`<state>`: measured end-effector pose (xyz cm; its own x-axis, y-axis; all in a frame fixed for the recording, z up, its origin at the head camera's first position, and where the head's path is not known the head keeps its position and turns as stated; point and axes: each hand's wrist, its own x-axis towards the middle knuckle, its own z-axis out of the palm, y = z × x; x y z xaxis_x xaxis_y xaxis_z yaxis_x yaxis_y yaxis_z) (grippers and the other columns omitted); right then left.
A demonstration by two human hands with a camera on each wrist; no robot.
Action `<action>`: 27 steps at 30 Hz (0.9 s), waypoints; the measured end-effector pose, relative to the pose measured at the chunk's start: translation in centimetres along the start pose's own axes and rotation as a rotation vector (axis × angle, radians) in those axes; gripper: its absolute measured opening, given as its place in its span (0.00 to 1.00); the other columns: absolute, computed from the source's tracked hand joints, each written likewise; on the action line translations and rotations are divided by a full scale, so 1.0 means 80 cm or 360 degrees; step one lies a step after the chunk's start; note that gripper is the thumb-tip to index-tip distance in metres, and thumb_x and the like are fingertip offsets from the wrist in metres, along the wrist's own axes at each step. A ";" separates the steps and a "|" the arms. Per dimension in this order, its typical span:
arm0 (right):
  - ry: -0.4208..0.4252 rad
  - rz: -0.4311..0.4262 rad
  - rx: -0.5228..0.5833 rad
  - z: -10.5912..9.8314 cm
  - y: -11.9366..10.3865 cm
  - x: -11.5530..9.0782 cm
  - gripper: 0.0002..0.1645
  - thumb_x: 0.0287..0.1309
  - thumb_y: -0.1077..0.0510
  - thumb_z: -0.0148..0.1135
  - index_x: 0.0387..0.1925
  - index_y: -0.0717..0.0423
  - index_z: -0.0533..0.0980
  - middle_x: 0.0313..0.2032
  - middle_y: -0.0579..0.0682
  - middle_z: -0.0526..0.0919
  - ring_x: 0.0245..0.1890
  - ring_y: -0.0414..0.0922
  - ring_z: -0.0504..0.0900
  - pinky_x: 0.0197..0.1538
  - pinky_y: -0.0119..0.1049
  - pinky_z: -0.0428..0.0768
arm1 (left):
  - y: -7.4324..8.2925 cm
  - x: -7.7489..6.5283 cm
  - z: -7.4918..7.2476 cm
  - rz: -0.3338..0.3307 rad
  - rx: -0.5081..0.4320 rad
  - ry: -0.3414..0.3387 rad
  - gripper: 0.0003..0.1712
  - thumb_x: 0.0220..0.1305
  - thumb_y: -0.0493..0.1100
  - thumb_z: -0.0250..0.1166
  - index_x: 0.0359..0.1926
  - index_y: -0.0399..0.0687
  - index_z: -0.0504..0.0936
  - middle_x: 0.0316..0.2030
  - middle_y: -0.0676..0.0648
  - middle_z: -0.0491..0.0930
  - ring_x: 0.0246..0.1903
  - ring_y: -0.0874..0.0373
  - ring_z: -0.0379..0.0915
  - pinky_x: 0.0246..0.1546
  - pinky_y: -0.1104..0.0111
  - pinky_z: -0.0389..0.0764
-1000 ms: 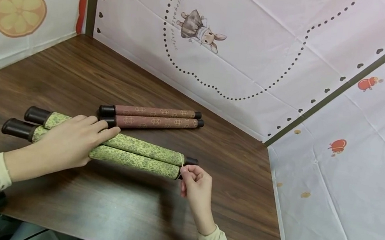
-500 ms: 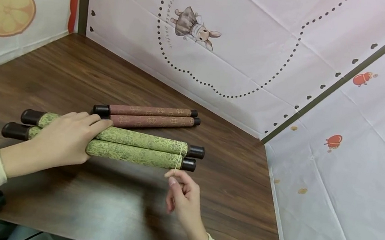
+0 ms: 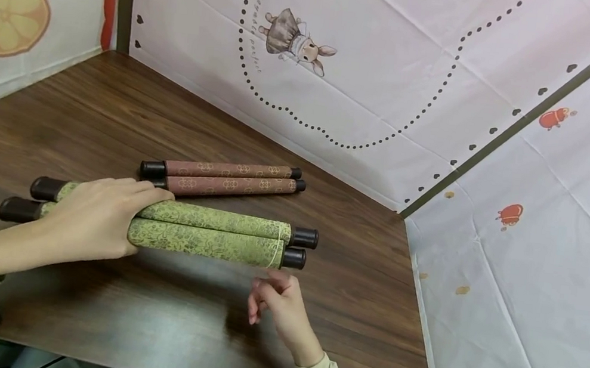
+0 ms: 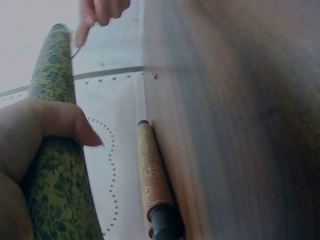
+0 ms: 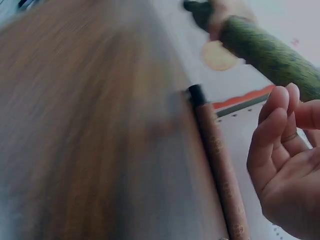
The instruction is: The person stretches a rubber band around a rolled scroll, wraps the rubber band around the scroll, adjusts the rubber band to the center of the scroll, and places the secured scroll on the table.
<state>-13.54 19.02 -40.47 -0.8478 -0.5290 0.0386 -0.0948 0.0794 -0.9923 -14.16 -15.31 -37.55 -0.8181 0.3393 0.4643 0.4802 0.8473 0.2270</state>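
My left hand (image 3: 99, 217) grips a pair of rolled scrolls (image 3: 208, 242), covered in green floral fabric with dark end knobs. In the left wrist view, its thumb lies across the green roll (image 4: 62, 185). A thin pale cord (image 3: 278, 245) runs round the scrolls' right end. Just below that end is my right hand (image 3: 281, 311), its index finger at the cord's lower part. Curled fingers show in the right wrist view, where the hand (image 5: 287, 165) is near the green roll (image 5: 270, 52); the exact hold on the cord is partly hidden.
Behind the green pair, a reddish-brown patterned pair of rolled scrolls (image 3: 230, 186) lies on the dark wooden table (image 3: 348, 297). Printed cloth walls (image 3: 370, 84) border the table at the back and sides. The table's front edge is near my body.
My right hand has shifted from the scrolls' end knobs to below their right end. The cord, pulled downward half a second ago, now lies closer to the rolls. My left hand keeps its grip.
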 end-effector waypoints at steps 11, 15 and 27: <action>0.0268 -0.0923 -0.2097 0.027 0.001 -0.019 0.22 0.62 0.57 0.60 0.58 0.55 0.76 0.20 0.37 0.78 0.15 0.28 0.68 0.19 0.20 0.65 | -0.018 -0.001 0.010 0.0135 0.0218 -0.0045 0.45 0.25 0.31 0.73 0.56 0.43 0.80 0.42 0.43 0.83 0.38 0.45 0.79 0.37 0.52 0.78; 0.0516 -0.1337 -0.2216 0.026 -0.014 -0.019 0.10 0.66 0.56 0.57 0.40 0.53 0.83 0.23 0.40 0.80 0.18 0.34 0.73 0.20 0.22 0.70 | -0.010 -0.003 0.013 0.0148 0.0197 -0.0039 0.46 0.24 0.30 0.73 0.57 0.44 0.79 0.44 0.44 0.83 0.42 0.44 0.79 0.42 0.51 0.78; 0.0616 -0.2047 -0.2042 0.012 -0.049 0.001 0.17 0.56 0.50 0.68 0.37 0.61 0.84 0.35 0.53 0.87 0.34 0.47 0.84 0.40 0.34 0.83 | -0.011 -0.003 0.015 0.0209 0.0290 0.0019 0.45 0.23 0.33 0.74 0.55 0.42 0.80 0.42 0.43 0.83 0.39 0.45 0.79 0.37 0.52 0.78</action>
<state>-12.75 17.84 -36.66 0.0171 -0.5913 0.8062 -0.8273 0.4444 0.3435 -14.80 -15.62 -38.89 -0.7479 0.4476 0.4901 0.5165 0.8563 0.0060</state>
